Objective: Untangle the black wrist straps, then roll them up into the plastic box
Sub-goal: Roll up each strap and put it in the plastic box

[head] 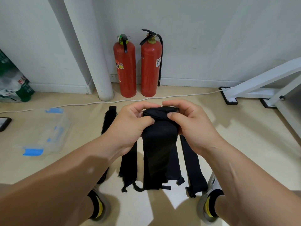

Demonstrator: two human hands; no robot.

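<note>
While pinched, strap (160, 144) hangs between left hand (130, 124) and right hand (193, 126).

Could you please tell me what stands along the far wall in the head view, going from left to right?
green-and-white bag → white pipe → left red fire extinguisher → right red fire extinguisher → white metal frame

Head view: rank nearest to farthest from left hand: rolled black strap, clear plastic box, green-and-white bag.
1. Rolled black strap, gripped in the left hand.
2. Clear blue-clipped plastic box, floor, left.
3. Green-and-white bag, far left by wall.
</note>
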